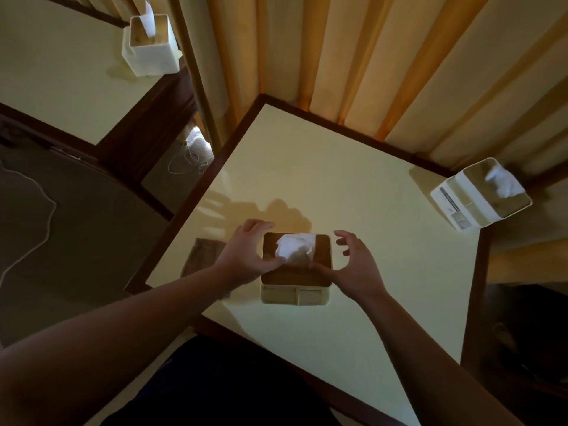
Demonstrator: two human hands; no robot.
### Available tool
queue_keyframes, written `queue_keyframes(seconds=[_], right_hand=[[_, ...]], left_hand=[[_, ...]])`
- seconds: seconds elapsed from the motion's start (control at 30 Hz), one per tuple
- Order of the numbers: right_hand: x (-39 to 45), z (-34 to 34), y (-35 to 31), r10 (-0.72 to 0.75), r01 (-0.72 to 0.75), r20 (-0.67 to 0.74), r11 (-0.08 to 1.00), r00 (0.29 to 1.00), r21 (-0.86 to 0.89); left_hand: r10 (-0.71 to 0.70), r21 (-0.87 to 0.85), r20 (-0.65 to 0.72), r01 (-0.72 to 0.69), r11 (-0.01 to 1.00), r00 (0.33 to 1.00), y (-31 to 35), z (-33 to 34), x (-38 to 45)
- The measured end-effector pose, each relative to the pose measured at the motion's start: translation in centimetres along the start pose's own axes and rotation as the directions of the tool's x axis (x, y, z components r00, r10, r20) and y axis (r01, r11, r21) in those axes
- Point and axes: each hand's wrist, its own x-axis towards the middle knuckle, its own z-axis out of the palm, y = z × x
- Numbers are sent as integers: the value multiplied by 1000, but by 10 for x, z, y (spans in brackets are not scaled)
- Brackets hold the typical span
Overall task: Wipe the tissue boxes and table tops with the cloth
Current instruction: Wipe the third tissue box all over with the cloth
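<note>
The step in hand appears to be handling the nearest tissue box (295,269), which stands on the cream table top (353,195) toward its near-left edge. Neither hand holds the cloth (201,256); the dark folded piece that looks like it lies flat on the table just left of this box, partly hidden behind the left forearm. So the judgement is that the box is being lifted, shifted or set down rather than wiped at this moment.

The left hand (246,252) wraps the box's left side: its thumb lies over the brown lid near the white tissue (295,247) sticking up from the slot, and its fingers curl round the far-left corner. The right hand (353,264) sits at the box's right side with fingers spread and bent like a claw, apart from one another and apparently just clear of the wall; its thumb reaches the lid's near-right part. Whether the thumb actually presses there cannot be told.

A second tissue box (479,195) stands well to the right of the held one, at the table's far-right corner, and a third (150,44) on another table far to the upper left.

The next move likely calls for freeing one hand and picking up the cloth beside the box.
</note>
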Motion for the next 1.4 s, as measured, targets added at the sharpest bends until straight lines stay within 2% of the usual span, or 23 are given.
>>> queue_keyframes(seconds=[0.17,0.23,0.43,0.53,0.7,1.1,1.4], right_hand=[[-23,9,15,33,-33,80,999,996,-4],[-28,12,12,13,-11,78,1000,997,-26],[-30,19,7,9,-14,72,997,997,70],[-26,25,-4,24,-29,39,992,999,125],[3,27,-39,32,-31,-2,984,999,175],[191,25,-154,-33,66,-126,961,992,267],[336,10,-177,-68,101,-139,965,988,243]], left_hand=[[-255,-143,39,258,955,966,-11,13,-21],[-273,-148,62,280,949,960,-16,19,-25],[-158,-110,89,167,980,983,-27,21,-21],[-105,-148,110,121,982,988,-37,13,-15],[-97,-233,72,111,966,993,-44,-27,15],[28,-262,-68,-45,964,997,-77,-152,185],[-26,-294,-157,-22,956,987,-90,-164,317]])
